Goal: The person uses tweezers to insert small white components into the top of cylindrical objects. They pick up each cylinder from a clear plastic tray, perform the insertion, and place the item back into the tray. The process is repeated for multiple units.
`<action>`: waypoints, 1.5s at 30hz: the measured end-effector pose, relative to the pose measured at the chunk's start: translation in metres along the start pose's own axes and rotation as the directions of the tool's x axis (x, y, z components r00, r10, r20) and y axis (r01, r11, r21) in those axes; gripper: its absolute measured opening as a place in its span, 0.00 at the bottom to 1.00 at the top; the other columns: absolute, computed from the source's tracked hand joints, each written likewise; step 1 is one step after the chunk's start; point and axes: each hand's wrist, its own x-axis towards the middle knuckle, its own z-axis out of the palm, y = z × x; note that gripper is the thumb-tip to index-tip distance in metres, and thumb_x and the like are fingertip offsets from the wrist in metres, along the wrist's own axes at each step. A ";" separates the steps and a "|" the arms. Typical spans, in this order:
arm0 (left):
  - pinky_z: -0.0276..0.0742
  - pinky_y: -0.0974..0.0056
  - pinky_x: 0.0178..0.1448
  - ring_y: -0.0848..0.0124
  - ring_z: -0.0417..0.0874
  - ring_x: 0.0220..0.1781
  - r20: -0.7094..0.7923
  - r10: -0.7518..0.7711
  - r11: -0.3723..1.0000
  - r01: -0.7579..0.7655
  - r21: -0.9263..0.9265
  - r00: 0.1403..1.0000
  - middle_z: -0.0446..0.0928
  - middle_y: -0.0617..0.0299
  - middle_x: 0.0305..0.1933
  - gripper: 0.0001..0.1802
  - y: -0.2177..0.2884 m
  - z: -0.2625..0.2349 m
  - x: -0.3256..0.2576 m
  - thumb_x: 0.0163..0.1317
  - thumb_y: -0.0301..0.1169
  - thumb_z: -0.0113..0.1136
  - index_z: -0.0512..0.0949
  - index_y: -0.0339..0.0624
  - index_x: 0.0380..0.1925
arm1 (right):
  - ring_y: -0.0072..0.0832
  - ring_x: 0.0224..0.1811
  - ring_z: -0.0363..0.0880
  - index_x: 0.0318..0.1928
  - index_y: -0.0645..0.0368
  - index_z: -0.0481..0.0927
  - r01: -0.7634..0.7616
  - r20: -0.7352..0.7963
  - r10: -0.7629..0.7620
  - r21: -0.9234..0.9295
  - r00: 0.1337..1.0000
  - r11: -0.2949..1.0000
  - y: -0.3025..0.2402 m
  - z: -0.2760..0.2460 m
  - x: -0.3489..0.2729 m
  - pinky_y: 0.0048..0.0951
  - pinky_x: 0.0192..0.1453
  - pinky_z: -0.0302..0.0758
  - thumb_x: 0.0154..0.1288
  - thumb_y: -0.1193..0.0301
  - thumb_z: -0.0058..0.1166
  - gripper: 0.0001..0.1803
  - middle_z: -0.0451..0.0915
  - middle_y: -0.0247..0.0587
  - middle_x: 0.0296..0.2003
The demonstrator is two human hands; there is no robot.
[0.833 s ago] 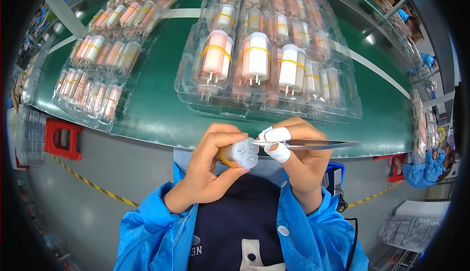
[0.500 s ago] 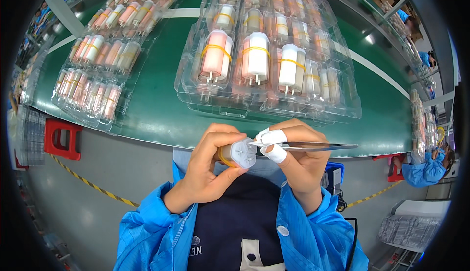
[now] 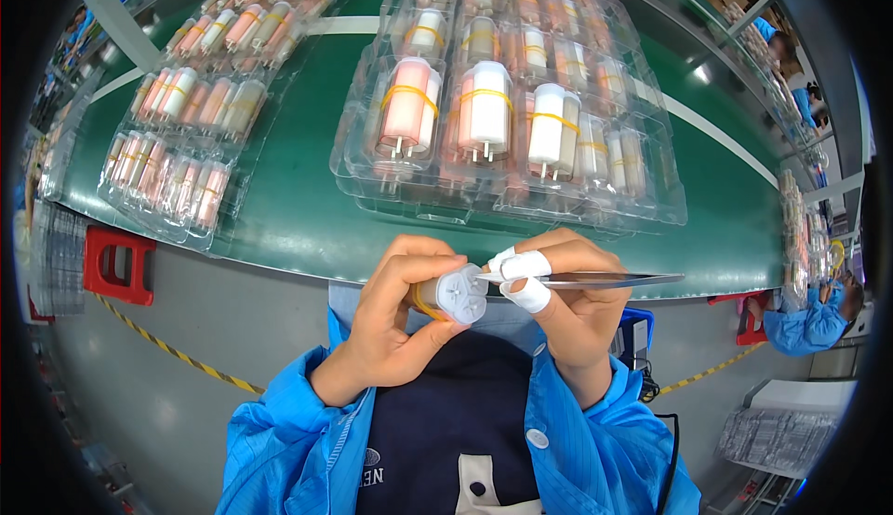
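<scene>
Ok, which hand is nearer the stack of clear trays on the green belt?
Right. The right hand, holding tweezers, sits just below the tray stack; the left hand, gripping a white capped tube, is lower and further left.

We see white and pink tubes point(image 3: 484, 110) banded yellow, on a green belt point(image 3: 298, 208), beside our blue sleeves point(image 3: 279, 441).

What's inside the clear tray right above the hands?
The clear tray holds white and pink cylinders bound in pairs with yellow bands, metal pins facing the person. More trays lie stacked beneath; their contents are mostly covered.
</scene>
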 end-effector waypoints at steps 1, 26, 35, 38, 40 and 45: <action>0.71 0.66 0.53 0.66 0.74 0.50 0.014 0.008 0.999 -0.009 0.034 1.000 0.68 0.48 0.51 0.26 0.000 -0.002 0.001 0.54 0.24 0.66 0.69 0.33 0.52 | 0.30 0.35 0.83 0.37 0.64 0.82 0.014 0.009 -0.014 -0.022 1.000 1.000 0.000 0.000 0.001 0.27 0.37 0.77 0.54 0.81 0.61 0.08 0.83 0.48 0.34; 0.73 0.63 0.54 0.65 0.75 0.52 0.026 -0.005 0.999 0.004 0.043 1.000 0.71 0.45 0.51 0.25 0.003 -0.001 0.012 0.56 0.23 0.63 0.65 0.33 0.52 | 0.27 0.39 0.82 0.42 0.70 0.78 -0.186 -0.132 0.225 0.257 0.965 0.948 -0.017 -0.001 -0.003 0.27 0.44 0.79 0.56 0.82 0.61 0.12 0.82 0.46 0.36; 0.70 0.66 0.56 0.67 0.73 0.54 0.031 -0.263 0.867 0.250 -0.432 0.964 0.69 0.52 0.52 0.33 0.012 0.002 0.006 0.61 0.25 0.59 0.57 0.33 0.64 | 0.25 0.38 0.79 0.40 0.66 0.81 -0.128 -0.004 0.128 0.042 0.992 0.991 -0.003 -0.004 -0.004 0.25 0.41 0.75 0.56 0.80 0.62 0.10 0.81 0.43 0.36; 0.70 0.66 0.56 0.68 0.71 0.55 0.075 -0.126 0.991 0.129 -0.043 0.989 0.66 0.52 0.54 0.31 0.009 -0.002 0.009 0.62 0.27 0.56 0.59 0.32 0.65 | 0.26 0.38 0.79 0.40 0.66 0.81 -0.151 -0.128 0.170 0.146 0.977 0.978 -0.004 0.001 -0.006 0.25 0.42 0.75 0.55 0.80 0.63 0.10 0.81 0.44 0.36; 0.71 0.65 0.55 0.65 0.72 0.54 -0.011 -0.086 0.996 0.085 -0.027 0.996 0.64 0.50 0.55 0.25 0.004 0.004 0.005 0.59 0.24 0.60 0.68 0.32 0.57 | 0.26 0.38 0.79 0.40 0.66 0.81 -0.145 -0.189 0.182 0.196 0.965 0.970 -0.005 0.003 -0.008 0.25 0.42 0.75 0.55 0.80 0.63 0.11 0.81 0.44 0.36; 0.74 0.62 0.53 0.60 0.75 0.51 -0.131 0.081 0.990 -0.064 0.126 0.988 0.66 0.47 0.52 0.25 -0.005 0.013 0.003 0.50 0.18 0.66 0.71 0.34 0.49 | 0.27 0.37 0.80 0.40 0.66 0.81 -0.080 -0.132 0.091 0.089 0.987 0.993 -0.005 0.005 -0.011 0.24 0.39 0.76 0.54 0.80 0.64 0.11 0.81 0.46 0.35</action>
